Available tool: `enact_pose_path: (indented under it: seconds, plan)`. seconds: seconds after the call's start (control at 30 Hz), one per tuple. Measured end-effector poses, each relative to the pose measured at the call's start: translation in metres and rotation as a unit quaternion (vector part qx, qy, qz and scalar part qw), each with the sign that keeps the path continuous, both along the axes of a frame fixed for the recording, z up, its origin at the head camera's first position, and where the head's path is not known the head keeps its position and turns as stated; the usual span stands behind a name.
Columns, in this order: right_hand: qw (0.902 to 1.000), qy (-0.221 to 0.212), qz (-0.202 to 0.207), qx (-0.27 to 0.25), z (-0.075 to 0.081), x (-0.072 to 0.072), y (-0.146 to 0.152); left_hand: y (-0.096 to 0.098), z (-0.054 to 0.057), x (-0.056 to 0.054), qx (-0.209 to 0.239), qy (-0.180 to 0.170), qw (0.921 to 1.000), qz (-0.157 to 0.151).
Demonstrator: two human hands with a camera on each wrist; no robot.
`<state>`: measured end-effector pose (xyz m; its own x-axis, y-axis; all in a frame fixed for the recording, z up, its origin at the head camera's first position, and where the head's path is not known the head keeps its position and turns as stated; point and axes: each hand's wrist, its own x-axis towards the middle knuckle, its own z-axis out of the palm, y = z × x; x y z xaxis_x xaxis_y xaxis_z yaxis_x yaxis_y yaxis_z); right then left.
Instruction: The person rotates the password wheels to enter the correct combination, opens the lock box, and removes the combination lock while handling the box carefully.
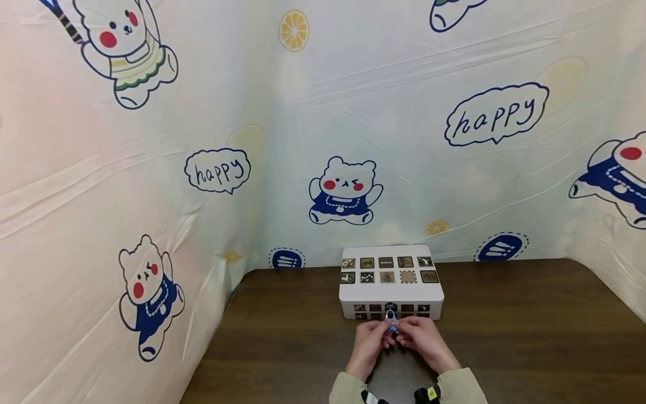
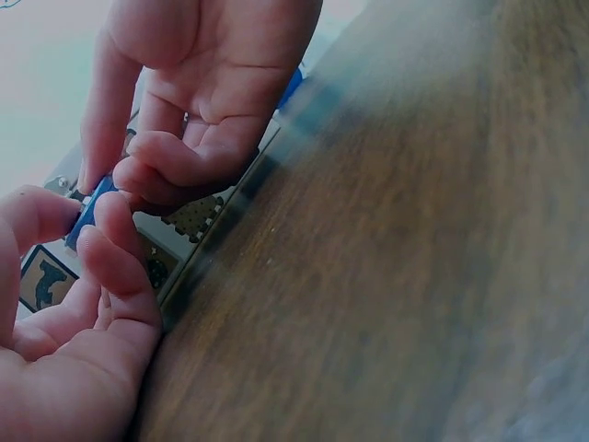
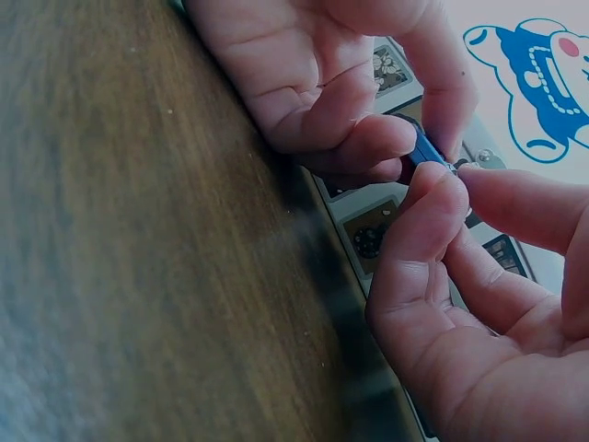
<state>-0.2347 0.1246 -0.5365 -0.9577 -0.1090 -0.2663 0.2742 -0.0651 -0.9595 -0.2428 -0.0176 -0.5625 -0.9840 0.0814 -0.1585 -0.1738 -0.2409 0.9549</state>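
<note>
A small blue padlock [image 1: 392, 324] with a pale shackle is at the front of a white tin box [image 1: 391, 292], overlapping the dark latch [image 1: 391, 307] in the head view. Thumb and fingers of my left hand [image 1: 370, 339] pinch the padlock from the left. On the other side, my right hand [image 1: 423, 339] pinches it too, the fingertips of both nearly meeting. In the left wrist view the blue body [image 2: 90, 216] shows between the fingertips. The right wrist view shows its blue edge [image 3: 426, 152], partly covered by fingers.
The tin, printed with square pictures, stands shut at the back of a dark wooden table [image 1: 282, 336]. Behind it hangs a pale curtain [image 1: 282, 140] with cartoon bears, which also runs along both sides. Black wrist straps [image 1: 420, 395] show below the hands.
</note>
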Motion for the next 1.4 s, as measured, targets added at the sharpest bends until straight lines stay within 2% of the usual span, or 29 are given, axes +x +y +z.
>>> enact_pose_path:
  seconds: [0.27, 0.63, 0.97, 1.4]
  plan:
    - [1.0000, 0.004, 0.002, 0.001, -0.0005, -0.0002, -0.0001, -0.0009, 0.0001, -0.0001, -0.008, -0.007, 0.9999, -0.005]
    - [1.0000, 0.007, 0.005, -0.004, -0.0002, 0.0010, -0.0001, -0.0016, -0.0009, 0.0005, -0.014, 0.001, 0.9999, -0.008]
    - [1.0000, 0.008, 0.004, -0.003, 0.0002, 0.0012, -0.0003, -0.0014, 0.0022, 0.0018, -0.017, 0.002, 0.9999, -0.003]
    - [1.0000, 0.003, 0.003, 0.002, -0.0005, 0.0008, -0.0002, -0.0030, -0.0033, -0.0010, -0.011, -0.001, 0.9998, -0.014]
